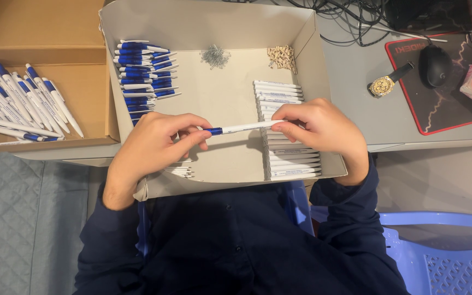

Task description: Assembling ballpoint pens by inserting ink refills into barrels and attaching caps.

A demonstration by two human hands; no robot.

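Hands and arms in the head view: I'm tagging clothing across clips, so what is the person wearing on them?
Both hands, left hand and right hand, are bare: no gloves, and no rings or watch show. Long dark navy sleeves cover both arms to the wrists, part of a dark buttoned shirt.

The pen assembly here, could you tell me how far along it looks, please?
Done: a pile of blue-and-white pens lies in the brown box on the left. In hand: the left hand and right hand hold one pen by its ends over the white box. Left: a row of white barrels, blue parts, small springs and beige bits.
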